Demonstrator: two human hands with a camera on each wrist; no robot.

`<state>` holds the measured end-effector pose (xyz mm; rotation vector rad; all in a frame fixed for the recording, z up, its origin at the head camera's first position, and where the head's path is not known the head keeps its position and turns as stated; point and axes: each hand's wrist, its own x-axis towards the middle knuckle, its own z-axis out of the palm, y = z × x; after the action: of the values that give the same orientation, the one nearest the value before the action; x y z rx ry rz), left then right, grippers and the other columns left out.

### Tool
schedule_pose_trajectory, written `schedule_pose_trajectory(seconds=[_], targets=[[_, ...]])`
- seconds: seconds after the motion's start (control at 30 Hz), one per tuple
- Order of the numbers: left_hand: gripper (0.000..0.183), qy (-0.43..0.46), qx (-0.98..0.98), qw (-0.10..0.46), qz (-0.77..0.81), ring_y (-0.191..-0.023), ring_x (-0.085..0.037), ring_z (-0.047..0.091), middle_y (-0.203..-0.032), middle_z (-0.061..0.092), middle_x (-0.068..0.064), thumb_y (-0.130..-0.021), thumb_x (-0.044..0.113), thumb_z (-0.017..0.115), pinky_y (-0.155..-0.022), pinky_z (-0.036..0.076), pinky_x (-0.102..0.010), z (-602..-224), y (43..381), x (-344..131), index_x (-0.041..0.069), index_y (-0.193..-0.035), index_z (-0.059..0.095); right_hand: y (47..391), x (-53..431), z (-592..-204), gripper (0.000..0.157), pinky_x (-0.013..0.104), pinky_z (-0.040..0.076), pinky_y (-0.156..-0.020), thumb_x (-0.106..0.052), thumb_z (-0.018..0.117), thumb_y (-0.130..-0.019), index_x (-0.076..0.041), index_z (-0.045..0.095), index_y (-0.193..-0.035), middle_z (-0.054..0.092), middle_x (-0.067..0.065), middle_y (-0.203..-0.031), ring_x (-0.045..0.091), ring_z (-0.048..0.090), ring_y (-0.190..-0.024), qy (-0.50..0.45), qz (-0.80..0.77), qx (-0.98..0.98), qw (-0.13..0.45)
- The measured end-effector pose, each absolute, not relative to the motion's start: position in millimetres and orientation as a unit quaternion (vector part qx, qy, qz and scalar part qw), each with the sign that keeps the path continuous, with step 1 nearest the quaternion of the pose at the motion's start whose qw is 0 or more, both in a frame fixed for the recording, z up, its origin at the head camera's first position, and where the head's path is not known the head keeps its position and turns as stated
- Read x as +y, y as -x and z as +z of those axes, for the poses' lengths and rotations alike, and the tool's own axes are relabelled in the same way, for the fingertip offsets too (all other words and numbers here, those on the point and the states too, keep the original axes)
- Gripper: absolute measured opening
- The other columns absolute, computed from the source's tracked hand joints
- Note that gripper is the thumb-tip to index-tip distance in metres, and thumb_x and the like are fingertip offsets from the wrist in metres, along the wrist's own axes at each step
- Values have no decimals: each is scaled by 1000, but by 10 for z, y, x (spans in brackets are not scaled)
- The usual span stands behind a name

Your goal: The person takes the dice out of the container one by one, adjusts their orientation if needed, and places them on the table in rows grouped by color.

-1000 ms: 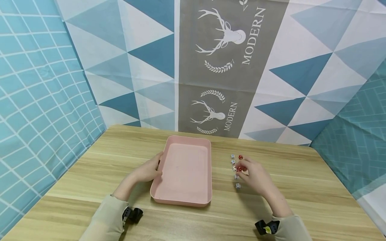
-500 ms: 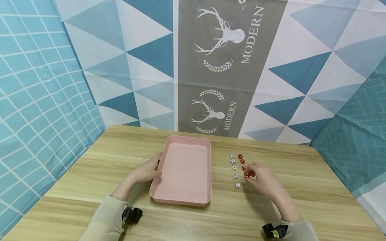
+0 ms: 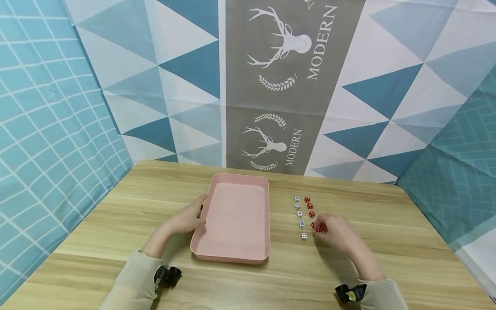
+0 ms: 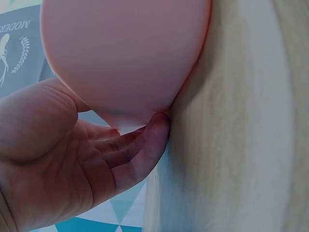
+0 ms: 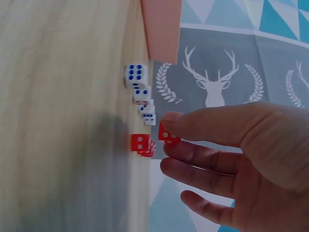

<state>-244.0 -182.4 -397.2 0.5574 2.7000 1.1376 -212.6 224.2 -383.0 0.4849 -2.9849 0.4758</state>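
Note:
My left hand (image 3: 188,218) grips the left rim of a pink rectangular tray (image 3: 269,224); in the left wrist view its curled fingers (image 4: 133,164) hold the tray's side (image 4: 125,63). To the right of the tray, my right hand (image 3: 338,232) pinches a red die (image 5: 167,136) between thumb and fingers, slightly above the table in the right wrist view. This hand is beside the near end of a row of red dice (image 3: 311,214), its fingers partly covering the nearest ones. A row of several white dice (image 3: 300,214) runs just left of the red row.
A wood-grain table (image 3: 240,286) bears everything. Patterned cloth (image 3: 267,86) hangs along its back edge, with blue tiled-pattern cloth (image 3: 50,107) at the left and teal cloth (image 3: 461,172) at the right. Each wrist wears a black camera (image 3: 170,275).
My right hand has moved from the white dice to the near end of the red row, where more red dice now show standing in line. My left hand stays on the tray.

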Motion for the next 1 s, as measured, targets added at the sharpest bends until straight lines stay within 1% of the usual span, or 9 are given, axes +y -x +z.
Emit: schedule_pose_trajectory(seconds=[0.1,0.27,0.4,0.47,0.6,0.73,0.83,0.9,1.0], targets=[[75,-183,903,82,379,-125,-37,38,-137,32,-32,-80,-4,48,-101,34,-50,-3973,2434,-1827,-12,-141,6,2135,2250,-3868,10,26,39,-57,-9,70,-71,-14,63,-76,53,-5,-71,9,46,-64,-154,153,-976,23],[74,-187,901,81,382,-126,-38,36,-138,30,-32,-80,-4,48,-102,32,-51,-3973,2430,-1824,-12,-141,6,2150,2264,-3936,11,28,38,-59,-12,71,-70,-17,62,-75,53,-6,-71,10,45,-65,-146,148,-978,5],[74,-187,902,81,381,-126,-39,35,-139,29,-32,-80,-4,49,-102,33,-51,-3969,2425,-1825,-12,-141,6,2157,2267,-3974,13,28,38,-59,-11,71,-70,-17,62,-77,53,-6,-71,11,45,-65,-139,147,-979,-7],[74,-183,902,83,381,-125,-38,38,-138,32,-32,-81,-3,49,-100,34,-51,-3966,2421,-1829,-12,-141,6,2158,2263,-3982,14,28,37,-58,-11,71,-70,-17,61,-77,52,-6,-70,11,45,-64,-137,147,-980,-12],[74,-178,903,85,382,-123,-38,39,-136,33,-32,-81,-3,48,-99,36,-50,-3965,2415,-1831,-11,-141,5,2155,2262,-3977,14,28,37,-58,-10,71,-70,-17,62,-78,51,-6,-69,11,45,-64,-136,147,-980,-15],[75,-177,903,85,382,-124,-38,38,-137,32,-31,-81,-3,48,-100,35,-50,-3970,2415,-1822,-11,-141,5,2146,2279,-3942,15,28,39,-59,-12,72,-70,-17,63,-81,54,-6,-71,10,47,-65,-134,147,-980,-13],[74,-178,904,84,381,-123,-37,40,-136,35,-30,-81,-2,49,-99,36,-50,-3976,2414,-1820,-10,-142,6,2137,2296,-3917,13,28,42,-60,-15,69,-73,-16,65,-85,58,-5,-74,9,50,-66,-130,152,-980,-1],[73,-177,903,86,381,-117,-34,46,-131,41,-29,-82,-1,50,-95,41,-47,-3978,2417,-1826,-10,-142,9,2134,2308,-3898,11,28,43,-59,-17,66,-77,-14,65,-87,59,-4,-76,9,52,-67,-126,158,-979,15],[70,-163,900,106,391,-96,-27,56,-119,50,-24,-85,5,51,-79,49,-39,-3980,2422,-1857,-9,-142,13,2139,2330,-3862,11,28,45,-58,-12,60,-81,-10,65,-90,61,0,-79,11,54,-68,-131,167,-976,55]])
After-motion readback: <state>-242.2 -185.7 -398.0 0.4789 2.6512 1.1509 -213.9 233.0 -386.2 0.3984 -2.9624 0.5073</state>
